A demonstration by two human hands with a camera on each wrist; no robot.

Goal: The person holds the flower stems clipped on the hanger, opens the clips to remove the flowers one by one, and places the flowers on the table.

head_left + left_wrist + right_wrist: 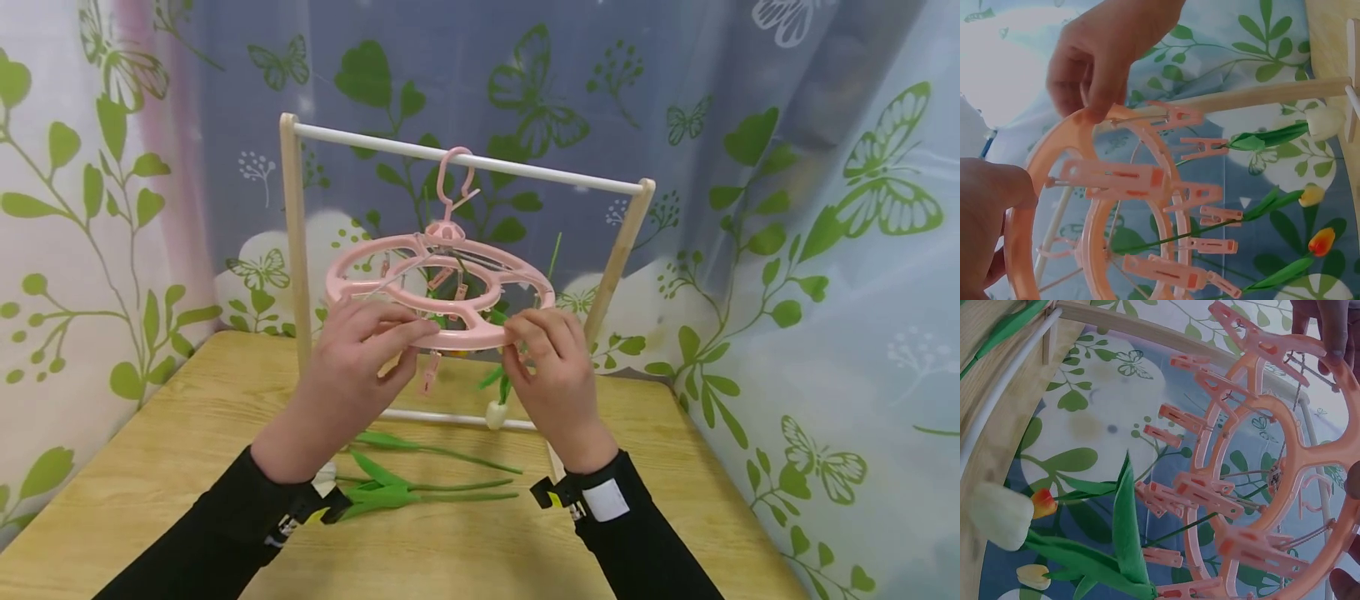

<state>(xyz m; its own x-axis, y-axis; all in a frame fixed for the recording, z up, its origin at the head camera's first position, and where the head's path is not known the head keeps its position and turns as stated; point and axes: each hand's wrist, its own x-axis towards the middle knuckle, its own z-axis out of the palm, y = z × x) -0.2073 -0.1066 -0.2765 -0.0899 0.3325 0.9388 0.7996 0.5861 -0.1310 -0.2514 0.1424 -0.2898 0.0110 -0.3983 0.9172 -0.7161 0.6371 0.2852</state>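
A pink round clip hanger hangs by its hook from a white bar and tilts toward me. My left hand pinches the front rim between thumb and fingers. A little to the right, my right hand pinches the same rim. Several pink pegs dangle under the rings. Artificial tulips hang heads down from some pegs: a white tulip, a yellow tulip and an orange-red tulip. Between my hands, one peg holds nothing.
The rack has wooden side posts and a white top bar. Loose tulips with green stems lie on the wooden table between my forearms. Leaf-and-butterfly patterned curtains enclose the table at the back and sides.
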